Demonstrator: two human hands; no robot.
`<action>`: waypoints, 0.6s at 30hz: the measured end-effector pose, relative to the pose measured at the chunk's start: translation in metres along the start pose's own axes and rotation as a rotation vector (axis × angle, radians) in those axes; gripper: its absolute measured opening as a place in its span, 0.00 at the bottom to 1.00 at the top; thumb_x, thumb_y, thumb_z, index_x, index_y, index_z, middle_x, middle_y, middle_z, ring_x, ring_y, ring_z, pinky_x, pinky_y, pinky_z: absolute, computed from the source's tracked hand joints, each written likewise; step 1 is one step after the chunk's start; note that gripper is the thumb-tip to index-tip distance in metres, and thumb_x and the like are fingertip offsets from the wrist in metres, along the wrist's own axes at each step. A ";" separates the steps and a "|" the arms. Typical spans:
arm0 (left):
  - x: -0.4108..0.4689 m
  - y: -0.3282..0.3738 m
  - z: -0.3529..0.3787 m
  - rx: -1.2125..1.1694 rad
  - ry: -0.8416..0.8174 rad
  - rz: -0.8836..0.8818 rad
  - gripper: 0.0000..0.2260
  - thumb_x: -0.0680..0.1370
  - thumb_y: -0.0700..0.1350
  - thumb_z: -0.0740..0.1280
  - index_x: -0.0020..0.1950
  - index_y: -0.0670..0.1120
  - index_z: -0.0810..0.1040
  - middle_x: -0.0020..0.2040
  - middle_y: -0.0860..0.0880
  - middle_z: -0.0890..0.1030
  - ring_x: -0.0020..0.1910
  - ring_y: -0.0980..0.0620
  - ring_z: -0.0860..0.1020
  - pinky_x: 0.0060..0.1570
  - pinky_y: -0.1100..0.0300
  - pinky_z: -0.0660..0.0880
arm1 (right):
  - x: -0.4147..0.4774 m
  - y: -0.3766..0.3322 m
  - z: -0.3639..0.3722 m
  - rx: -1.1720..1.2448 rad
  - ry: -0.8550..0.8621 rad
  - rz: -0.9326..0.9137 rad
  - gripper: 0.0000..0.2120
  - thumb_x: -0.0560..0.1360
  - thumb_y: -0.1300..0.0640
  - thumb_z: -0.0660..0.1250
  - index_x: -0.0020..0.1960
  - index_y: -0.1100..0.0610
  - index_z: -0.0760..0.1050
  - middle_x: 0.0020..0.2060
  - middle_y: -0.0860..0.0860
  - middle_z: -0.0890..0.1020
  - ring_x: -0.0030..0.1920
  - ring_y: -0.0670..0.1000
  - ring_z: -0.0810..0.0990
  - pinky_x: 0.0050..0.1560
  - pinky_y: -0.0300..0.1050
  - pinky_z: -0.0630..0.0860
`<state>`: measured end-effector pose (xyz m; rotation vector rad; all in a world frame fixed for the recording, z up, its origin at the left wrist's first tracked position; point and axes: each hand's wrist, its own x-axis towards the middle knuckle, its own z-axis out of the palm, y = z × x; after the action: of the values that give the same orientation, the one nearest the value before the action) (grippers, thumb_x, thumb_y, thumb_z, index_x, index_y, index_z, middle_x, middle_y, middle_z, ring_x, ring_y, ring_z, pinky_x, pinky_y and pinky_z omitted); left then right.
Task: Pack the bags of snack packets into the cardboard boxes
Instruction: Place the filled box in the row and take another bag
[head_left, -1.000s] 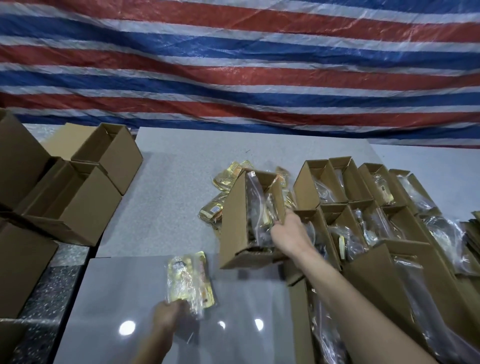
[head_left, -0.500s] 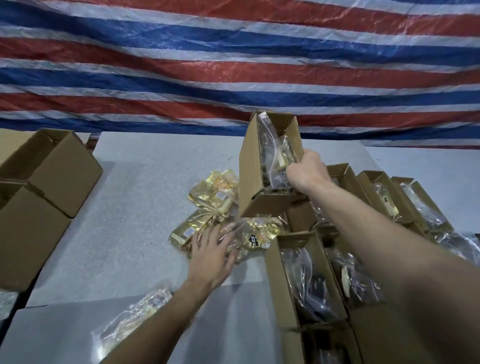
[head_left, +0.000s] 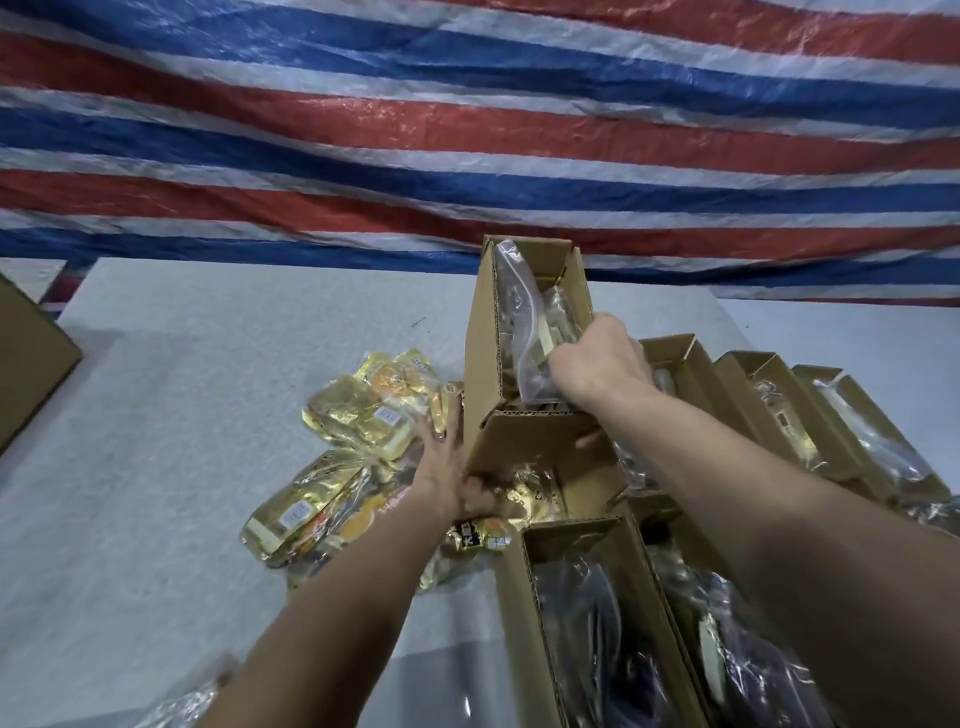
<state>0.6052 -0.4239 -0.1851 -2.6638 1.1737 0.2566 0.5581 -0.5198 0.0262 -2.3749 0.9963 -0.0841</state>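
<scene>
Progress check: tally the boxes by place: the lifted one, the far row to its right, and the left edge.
lifted box: 1
far-row boxes to its right: 3
left-edge box: 1
Total: 5

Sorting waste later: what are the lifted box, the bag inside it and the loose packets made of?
Lifted box: brown corrugated cardboard, matte; fluted edges show. Bag: clear, glossy thin plastic, wrinkled. Loose packets: shiny gold film, probably foil-lined plastic, with printed labels.

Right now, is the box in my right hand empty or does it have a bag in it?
Not empty. The held box has its top open, and a clear plastic bag shows inside it, where the right hand grips its rim.
</scene>
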 end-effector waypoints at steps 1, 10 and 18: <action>0.002 -0.001 0.006 -0.047 0.019 -0.008 0.49 0.64 0.84 0.41 0.80 0.61 0.43 0.81 0.49 0.48 0.78 0.35 0.38 0.57 0.18 0.33 | 0.004 0.002 0.001 -0.017 0.003 0.000 0.16 0.79 0.58 0.64 0.65 0.56 0.68 0.53 0.55 0.79 0.46 0.56 0.78 0.37 0.47 0.73; -0.038 -0.008 0.031 -0.243 -0.037 -0.053 0.41 0.68 0.78 0.35 0.79 0.64 0.50 0.79 0.50 0.34 0.76 0.37 0.33 0.70 0.27 0.38 | -0.002 0.029 0.015 -0.164 -0.056 0.077 0.12 0.80 0.58 0.62 0.62 0.60 0.70 0.52 0.58 0.80 0.43 0.59 0.82 0.32 0.50 0.80; -0.117 -0.028 0.059 -0.400 -0.014 -0.182 0.34 0.72 0.76 0.40 0.75 0.67 0.56 0.79 0.53 0.35 0.76 0.40 0.30 0.71 0.29 0.35 | -0.012 0.025 0.018 -0.146 -0.128 0.055 0.05 0.80 0.61 0.63 0.47 0.61 0.70 0.40 0.54 0.77 0.34 0.55 0.79 0.31 0.51 0.81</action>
<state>0.5441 -0.3077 -0.2094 -3.0811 0.9485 0.5263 0.5385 -0.5172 0.0000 -2.4470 1.0366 0.1649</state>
